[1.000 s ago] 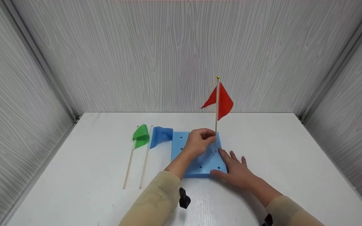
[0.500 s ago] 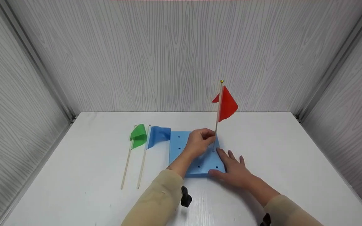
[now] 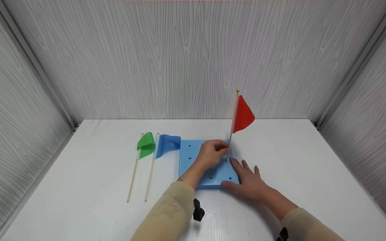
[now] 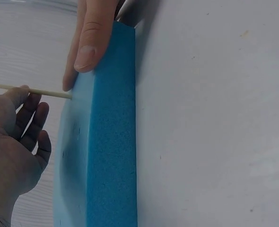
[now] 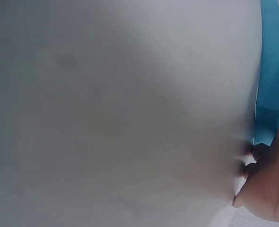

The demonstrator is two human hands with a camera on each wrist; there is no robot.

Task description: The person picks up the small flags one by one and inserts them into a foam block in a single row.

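The red flag (image 3: 243, 113) now stands a little further right and more nearly upright than a second ago, its cloth turned from a spread shape to a narrow hang; its stick (image 3: 229, 147) meets the blue foam block (image 3: 193, 157) near the far right corner, which suggests the stick is seated in a hole, or nearly so. The left hand (image 3: 211, 154) pinches the stick low down, its grip closed on it. The right hand (image 3: 250, 180) lies flat, fingers straight, on the block's near right corner, steadying it on the white counter (image 3: 297, 167). A green flag (image 3: 146, 144) and a blue flag (image 3: 168, 144) lie side by side on the counter, left of the block. The stick's foot is hidden behind the left hand's fingers. The right wrist view is mostly blurred counter, showing only a strip of block edge.
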